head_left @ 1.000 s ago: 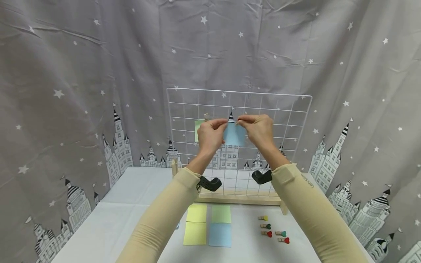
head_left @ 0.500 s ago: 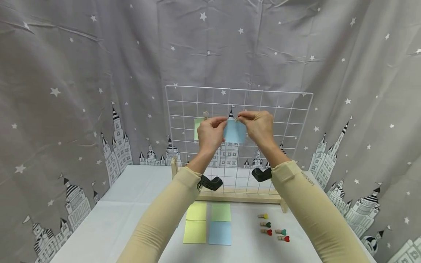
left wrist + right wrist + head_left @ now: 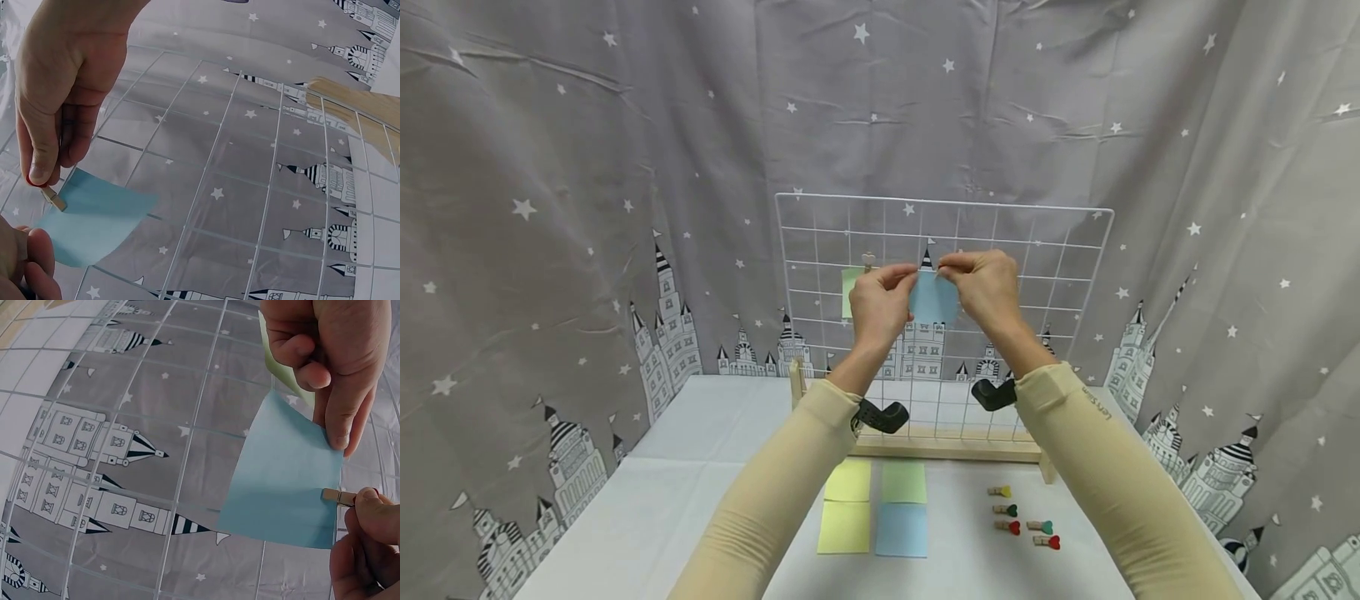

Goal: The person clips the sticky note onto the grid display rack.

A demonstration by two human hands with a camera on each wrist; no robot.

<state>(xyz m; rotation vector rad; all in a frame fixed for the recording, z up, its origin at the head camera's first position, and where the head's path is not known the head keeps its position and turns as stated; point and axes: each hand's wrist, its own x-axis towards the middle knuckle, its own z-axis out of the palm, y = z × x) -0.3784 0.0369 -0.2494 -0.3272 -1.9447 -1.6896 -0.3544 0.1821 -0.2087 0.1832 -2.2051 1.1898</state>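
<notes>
My left hand (image 3: pixel 880 308) pinches the upper left corner of a light blue paper note (image 3: pixel 936 297) between thumb and fingers. The note hangs against a white wire grid (image 3: pixel 850 197). At its top edge, my right hand (image 3: pixel 988 287) pinches a small wooden clothespin (image 3: pixel 337 496) by its rear end, where a bit of red shows. In the right wrist view, the clothespin's front end overlaps the note's edge; whether it clamps a wire too, I cannot tell. Left of my left hand, a green note (image 3: pixel 848 292) hangs on the grid below another clothespin (image 3: pixel 868 260).
A wooden base (image 3: pixel 947 448) carries the grid on a white table (image 3: pixel 700 467). In front lie two yellow notes (image 3: pixel 843 527), a green note (image 3: pixel 904 482) and a blue note (image 3: pixel 901 530). Several heart-topped clothespins (image 3: pixel 1009 527) lie at right. A grey starry curtain (image 3: pixel 880 100) hangs behind.
The head view has tilted slightly, so the grid and hands appear a little higher. Both hands keep their hold on the note and the clothespin, with hardly any movement.
</notes>
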